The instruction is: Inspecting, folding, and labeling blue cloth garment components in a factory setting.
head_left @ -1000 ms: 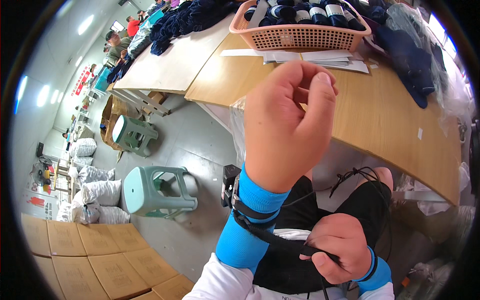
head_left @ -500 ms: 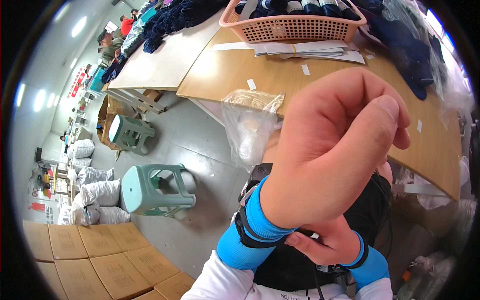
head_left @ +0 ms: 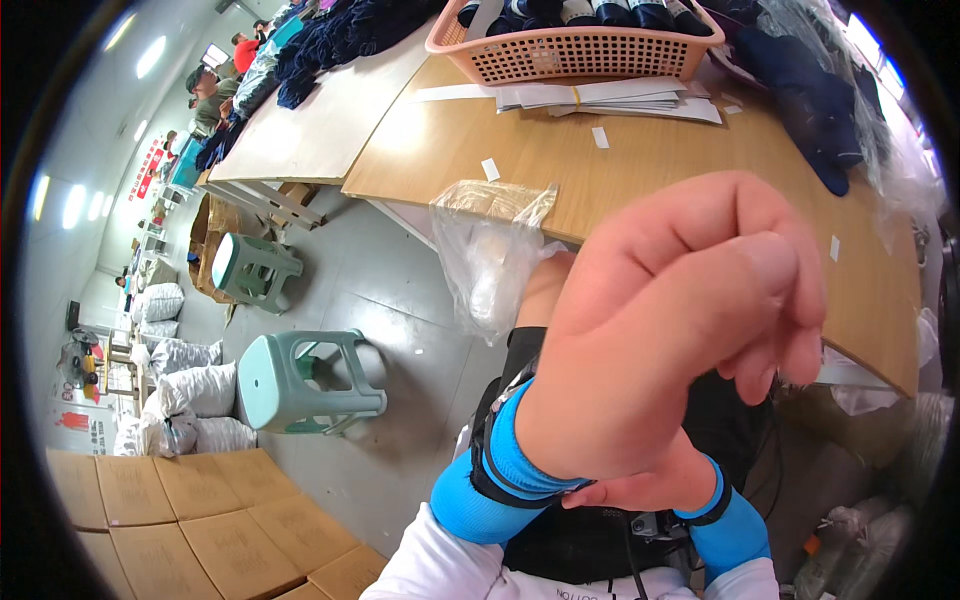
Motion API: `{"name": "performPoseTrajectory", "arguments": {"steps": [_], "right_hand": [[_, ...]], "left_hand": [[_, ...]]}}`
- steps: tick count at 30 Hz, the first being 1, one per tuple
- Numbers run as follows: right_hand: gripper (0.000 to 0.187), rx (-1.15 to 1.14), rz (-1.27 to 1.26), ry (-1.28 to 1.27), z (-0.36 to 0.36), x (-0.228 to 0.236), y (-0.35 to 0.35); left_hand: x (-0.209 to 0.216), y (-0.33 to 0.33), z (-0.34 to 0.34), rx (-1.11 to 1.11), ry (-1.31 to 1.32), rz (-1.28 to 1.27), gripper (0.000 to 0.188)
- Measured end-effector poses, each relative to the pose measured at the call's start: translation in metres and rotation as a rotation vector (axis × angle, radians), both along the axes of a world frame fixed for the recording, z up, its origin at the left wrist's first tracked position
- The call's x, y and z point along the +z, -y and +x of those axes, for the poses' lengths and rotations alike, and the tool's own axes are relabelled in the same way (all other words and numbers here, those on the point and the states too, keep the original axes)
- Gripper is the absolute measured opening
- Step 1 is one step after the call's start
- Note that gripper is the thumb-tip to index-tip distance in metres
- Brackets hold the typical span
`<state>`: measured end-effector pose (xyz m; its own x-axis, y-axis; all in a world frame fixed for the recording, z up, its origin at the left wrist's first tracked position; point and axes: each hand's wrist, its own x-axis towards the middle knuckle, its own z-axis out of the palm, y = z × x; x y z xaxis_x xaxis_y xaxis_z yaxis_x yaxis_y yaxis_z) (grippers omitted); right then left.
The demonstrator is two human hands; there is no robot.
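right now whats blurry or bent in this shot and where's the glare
In the head view the left hand, raised close to the lens, looks soft and oversized; the wooden table edges bow toward the rim from fisheye distortion; the ceiling lights at far left are blown out; a dark vignette rings the frame; the green stool stays fairly sharp.

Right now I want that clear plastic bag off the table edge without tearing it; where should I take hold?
Take the clear plastic bag by its crumpled top, which lies on the wooden table, coming from above. The rest hangs limp over the edge, so pulling from below would likely stretch the thin film. The left hand is raised close to the camera.
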<state>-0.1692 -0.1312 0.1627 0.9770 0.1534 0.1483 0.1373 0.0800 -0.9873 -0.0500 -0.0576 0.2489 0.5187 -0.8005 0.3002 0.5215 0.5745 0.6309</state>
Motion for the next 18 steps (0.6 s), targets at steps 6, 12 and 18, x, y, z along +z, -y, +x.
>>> {"name": "performPoseTrajectory", "arguments": {"steps": [6,12,18], "right_hand": [[0.036,0.097,0.128,-0.092,-0.004,-0.023,0.008],[0.042,0.016,-0.261,-0.126,-0.016,-0.015,0.03],[0.04,0.196,-0.628,0.063,-0.054,0.029,0.103]], "left_hand": [[-0.002,0.002,0.0,0.052,-0.044,-0.044,0.019],[-0.019,0.023,-0.014,0.479,0.93,0.316,0.019],[-0.063,0.045,-0.033,0.563,1.767,0.492,0.021]]}}
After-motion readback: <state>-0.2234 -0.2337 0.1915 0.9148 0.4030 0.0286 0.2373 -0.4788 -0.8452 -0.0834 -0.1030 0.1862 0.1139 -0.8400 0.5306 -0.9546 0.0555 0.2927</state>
